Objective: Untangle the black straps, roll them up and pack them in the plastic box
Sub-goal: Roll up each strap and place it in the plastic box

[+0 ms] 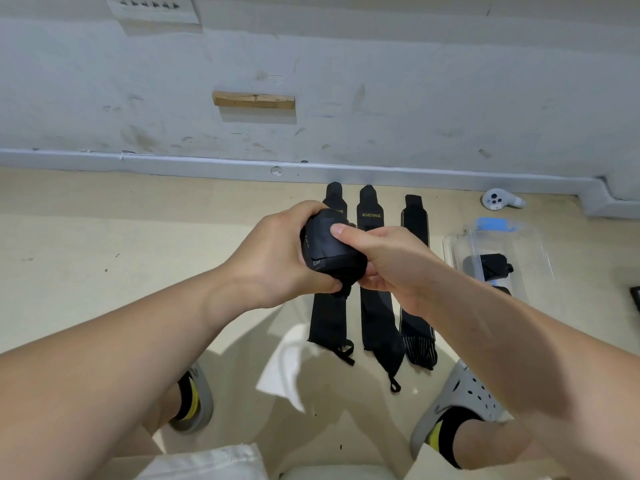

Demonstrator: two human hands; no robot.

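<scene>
A rolled-up black strap (329, 249) is held in mid-air between both hands. My left hand (277, 258) wraps around its left side and my right hand (388, 261) presses on it from the right, thumb on top. Three black straps lie flat side by side on the floor below: the left strap (329, 320), the middle strap (375, 306) with yellow lettering, and the striped right strap (415, 327). The clear plastic box (498, 244) stands on the floor to the right, with one black roll (488, 266) inside.
A white controller (498, 200) lies by the wall's baseboard (207, 164) at the back right. My feet in grey clogs (464, 400) stand on either side near the bottom. A dark object (635, 296) shows at the right edge.
</scene>
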